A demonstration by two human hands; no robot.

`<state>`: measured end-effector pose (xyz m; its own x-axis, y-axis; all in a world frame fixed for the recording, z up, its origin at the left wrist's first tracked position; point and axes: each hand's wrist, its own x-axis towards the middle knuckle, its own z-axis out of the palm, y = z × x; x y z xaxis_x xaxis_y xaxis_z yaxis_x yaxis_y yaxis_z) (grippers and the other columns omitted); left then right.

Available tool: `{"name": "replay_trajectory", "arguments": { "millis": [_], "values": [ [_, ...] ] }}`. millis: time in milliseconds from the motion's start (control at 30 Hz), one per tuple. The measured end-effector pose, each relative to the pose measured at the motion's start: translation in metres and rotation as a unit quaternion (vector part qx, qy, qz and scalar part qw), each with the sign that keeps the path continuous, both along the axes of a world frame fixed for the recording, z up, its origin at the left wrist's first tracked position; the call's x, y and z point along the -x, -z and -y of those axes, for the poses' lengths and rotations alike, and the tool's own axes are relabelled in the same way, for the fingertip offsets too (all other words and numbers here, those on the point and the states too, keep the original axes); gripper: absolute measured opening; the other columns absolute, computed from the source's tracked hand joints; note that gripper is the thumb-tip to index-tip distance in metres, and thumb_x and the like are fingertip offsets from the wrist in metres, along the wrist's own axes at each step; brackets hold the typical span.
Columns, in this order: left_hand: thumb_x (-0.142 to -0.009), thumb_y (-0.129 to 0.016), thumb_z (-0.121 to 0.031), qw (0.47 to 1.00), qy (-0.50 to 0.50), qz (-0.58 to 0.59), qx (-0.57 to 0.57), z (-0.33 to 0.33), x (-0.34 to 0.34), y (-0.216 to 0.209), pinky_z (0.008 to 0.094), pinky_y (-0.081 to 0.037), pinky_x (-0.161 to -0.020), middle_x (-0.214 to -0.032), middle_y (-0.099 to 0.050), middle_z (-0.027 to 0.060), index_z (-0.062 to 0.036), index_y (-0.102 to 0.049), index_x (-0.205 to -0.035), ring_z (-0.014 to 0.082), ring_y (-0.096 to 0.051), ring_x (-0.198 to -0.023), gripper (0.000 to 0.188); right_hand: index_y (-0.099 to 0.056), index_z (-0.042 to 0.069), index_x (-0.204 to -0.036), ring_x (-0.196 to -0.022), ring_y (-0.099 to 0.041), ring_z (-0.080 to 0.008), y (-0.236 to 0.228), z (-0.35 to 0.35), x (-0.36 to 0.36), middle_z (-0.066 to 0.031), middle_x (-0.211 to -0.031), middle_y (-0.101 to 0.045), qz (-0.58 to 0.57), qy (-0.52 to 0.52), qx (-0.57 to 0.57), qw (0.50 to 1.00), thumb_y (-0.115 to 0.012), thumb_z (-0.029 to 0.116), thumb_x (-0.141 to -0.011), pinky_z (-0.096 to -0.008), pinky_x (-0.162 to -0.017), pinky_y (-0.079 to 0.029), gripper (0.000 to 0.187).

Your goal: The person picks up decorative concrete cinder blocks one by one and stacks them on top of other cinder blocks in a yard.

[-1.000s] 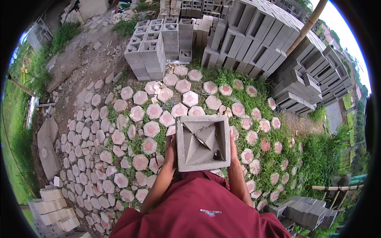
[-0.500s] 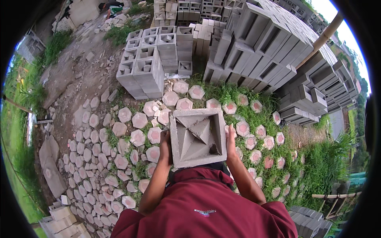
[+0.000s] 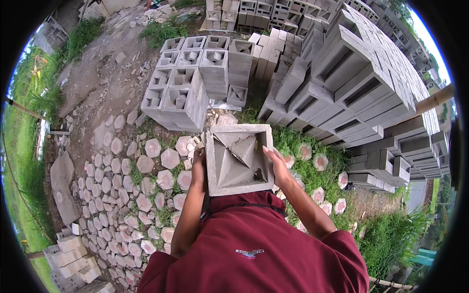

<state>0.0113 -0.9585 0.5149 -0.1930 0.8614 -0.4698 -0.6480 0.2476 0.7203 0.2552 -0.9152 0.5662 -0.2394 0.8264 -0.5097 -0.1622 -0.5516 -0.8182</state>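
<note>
I hold a square grey concrete vent block with a pyramid-shaped recess flat against my chest, open face up. My left hand grips its left side and my right hand grips its right side. Just ahead stands a stack of similar grey patterned blocks, several rows wide. My dark red shirt fills the lower part of the head view.
Large piles of hollow concrete blocks rise to the right and ahead. Hexagonal pavers lie across the ground among grass to the left and under me. Small light bricks are piled at lower left. A dirt path runs at upper left.
I have walked forward with the block in both hands; the stack of patterned blocks and the big piles are now much closer, and the hexagonal pavers have slid behind and left.
</note>
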Motion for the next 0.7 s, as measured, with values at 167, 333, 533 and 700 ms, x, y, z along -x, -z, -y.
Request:
{"name": "replay_trajectory", "arguments": {
  "millis": [167, 333, 533, 700],
  "values": [
    [-0.096, -0.037, -0.035, 0.999, 0.005, -0.004, 0.036, -0.075, -0.005, 0.010, 0.0342, -0.043, -0.090, -0.112, -0.058, 0.0106, -0.0058, -0.052, -0.118, 0.0216, -0.055, -0.102, 0.040, -0.049, -0.004, -0.117, -0.090, -0.057, -0.0160, 0.027, -0.084, -0.010, -0.0102, -0.099, -0.061, 0.077, -0.057, -0.059, 0.994, -0.059, 0.015, -0.082, -0.0309, -0.081, -0.046, 0.041],
    [-0.096, -0.038, -0.034, 0.995, 0.070, 0.052, 0.048, -0.171, 0.012, 0.046, 0.0328, -0.039, -0.096, -0.123, -0.055, 0.0108, -0.0031, -0.047, -0.130, 0.0213, -0.053, -0.110, 0.047, -0.051, -0.007, -0.112, -0.082, -0.057, -0.0161, 0.050, -0.176, -0.009, -0.0110, -0.095, -0.061, 0.126, -0.114, -0.040, 0.985, -0.060, 0.013, -0.080, -0.0300, -0.075, -0.047, 0.039],
    [-0.095, -0.039, -0.031, 0.985, 0.154, 0.056, 0.061, -0.333, 0.049, 0.106, 0.0302, -0.036, -0.098, -0.122, -0.056, 0.0091, -0.0013, -0.049, -0.128, 0.0194, -0.051, -0.112, 0.045, -0.054, -0.007, -0.106, -0.079, -0.056, -0.0149, 0.096, -0.306, -0.001, -0.0099, -0.091, -0.061, 0.210, -0.203, -0.017, 0.956, -0.063, 0.016, -0.079, -0.0287, -0.071, -0.046, 0.037],
    [-0.094, -0.044, -0.031, 0.974, 0.182, -0.045, 0.129, -0.456, 0.064, 0.146, 0.0312, -0.029, -0.105, -0.132, -0.051, 0.0109, -0.0014, -0.042, -0.135, 0.0213, -0.046, -0.121, 0.051, -0.053, -0.006, -0.103, -0.075, -0.057, -0.0147, 0.123, -0.425, 0.023, -0.0073, -0.085, -0.059, 0.236, -0.211, 0.100, 0.943, -0.068, 0.018, -0.078, -0.0297, -0.065, -0.050, 0.038]
  ]
}}
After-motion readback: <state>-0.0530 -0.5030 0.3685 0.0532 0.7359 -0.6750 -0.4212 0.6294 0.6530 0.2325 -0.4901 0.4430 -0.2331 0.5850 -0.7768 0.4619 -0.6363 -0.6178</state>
